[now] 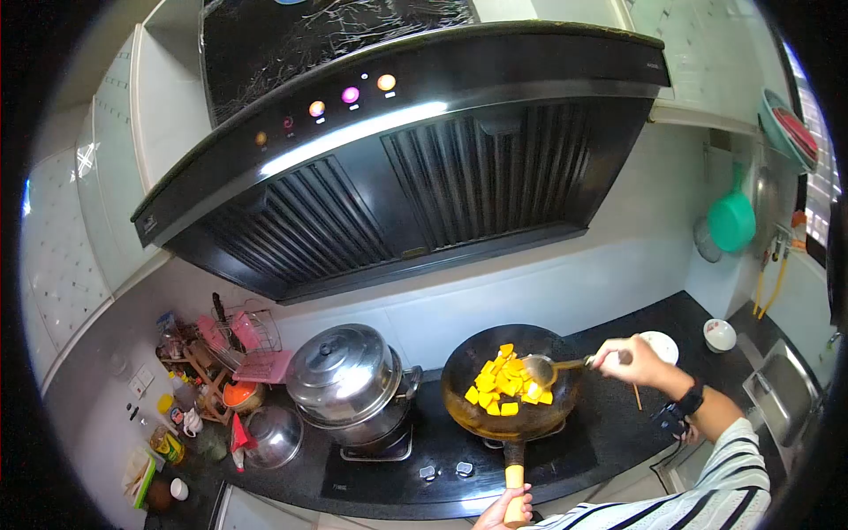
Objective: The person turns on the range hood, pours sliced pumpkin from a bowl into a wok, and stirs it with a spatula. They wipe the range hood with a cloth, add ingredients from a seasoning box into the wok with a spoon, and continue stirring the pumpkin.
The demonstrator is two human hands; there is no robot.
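Note:
A dark wok [459, 415] sits on the right burner, with orange-yellow chunks [508, 380] of what looks like cut pumpkin in it. My left hand [511, 511] is closed around the wok's yellow handle [514, 477] at the bottom of the view. From the right, my right hand [634, 360] grips the handle of a metal ladle [541, 369]. The ladle's bowl rests among the chunks, at their right side. A dark watch is on my right wrist.
Left of the wok stands a lidded steel steamer pot [340, 375] on the other burner. A range hood [397, 177] overhangs the stove. White bowls [720, 335] and a sink [782, 384] are at right. Bottles [168, 442], a metal bowl [272, 437] and a rack [252, 331] crowd the left.

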